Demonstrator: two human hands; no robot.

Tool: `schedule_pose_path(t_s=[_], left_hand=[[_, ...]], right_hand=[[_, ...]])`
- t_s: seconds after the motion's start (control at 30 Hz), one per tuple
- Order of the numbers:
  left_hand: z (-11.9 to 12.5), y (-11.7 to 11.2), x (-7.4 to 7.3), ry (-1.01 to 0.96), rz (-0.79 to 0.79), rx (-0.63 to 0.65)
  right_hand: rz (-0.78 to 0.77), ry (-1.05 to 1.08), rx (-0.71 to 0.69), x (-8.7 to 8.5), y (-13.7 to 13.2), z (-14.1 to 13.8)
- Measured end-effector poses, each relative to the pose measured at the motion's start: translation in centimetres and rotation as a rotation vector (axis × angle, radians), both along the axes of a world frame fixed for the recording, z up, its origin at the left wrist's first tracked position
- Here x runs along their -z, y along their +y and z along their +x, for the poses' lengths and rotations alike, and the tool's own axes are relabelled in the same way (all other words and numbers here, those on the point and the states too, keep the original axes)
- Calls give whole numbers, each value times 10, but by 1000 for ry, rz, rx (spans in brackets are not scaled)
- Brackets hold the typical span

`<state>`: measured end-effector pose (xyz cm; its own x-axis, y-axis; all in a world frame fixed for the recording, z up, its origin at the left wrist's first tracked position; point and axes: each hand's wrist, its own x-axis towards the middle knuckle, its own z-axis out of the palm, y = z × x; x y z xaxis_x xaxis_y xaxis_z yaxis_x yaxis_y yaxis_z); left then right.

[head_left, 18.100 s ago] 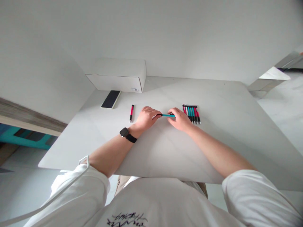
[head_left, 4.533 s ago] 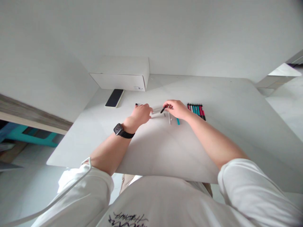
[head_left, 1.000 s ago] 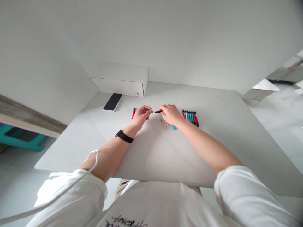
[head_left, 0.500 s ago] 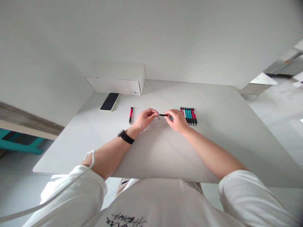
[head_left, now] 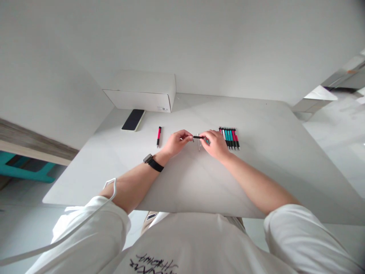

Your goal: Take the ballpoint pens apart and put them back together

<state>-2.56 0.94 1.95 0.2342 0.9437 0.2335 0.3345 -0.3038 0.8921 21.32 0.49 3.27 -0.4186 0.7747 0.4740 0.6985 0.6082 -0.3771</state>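
Note:
Between my hands, a short black pen barrel (head_left: 197, 137) lies crosswise. My right hand (head_left: 216, 144) pinches its right end. The fingertips of my left hand (head_left: 179, 142) are closed at its left end, where a small silvery bit shows; I cannot make out what it is. Just below the barrel, a thin pale rod like a pen refill (head_left: 199, 146) is on the table, partly covered. A teal pen part (head_left: 207, 141) peeks out under my right fingers.
Right of my right hand, several red, teal and white pens (head_left: 230, 138) lie in a row. One red and black pen (head_left: 159, 137) lies to the left. Behind it are a phone (head_left: 133, 120) and a white box (head_left: 137, 99) against the wall. The table (head_left: 182, 182) is white.
The view has shifted slightly. My left fingertips have come up against the left end of the black barrel, and both hands keep nearly the same place.

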Motion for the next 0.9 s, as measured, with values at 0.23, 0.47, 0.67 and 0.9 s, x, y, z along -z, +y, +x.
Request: schedule_pose_path(t_s=[0.23, 0.47, 0.67, 0.9], left_hand=[[0, -4, -8, 100, 42, 19], [0, -3, -4, 76, 50, 18], [1, -4, -5, 34, 36, -10], [1, -6, -7, 33, 34, -24]], right_hand=[[79, -89, -11, -6, -7, 0], [54, -93, -1, -4, -6, 1], [32, -32, -3, 0, -4, 1], [37, -29, -4, -2, -6, 0]])
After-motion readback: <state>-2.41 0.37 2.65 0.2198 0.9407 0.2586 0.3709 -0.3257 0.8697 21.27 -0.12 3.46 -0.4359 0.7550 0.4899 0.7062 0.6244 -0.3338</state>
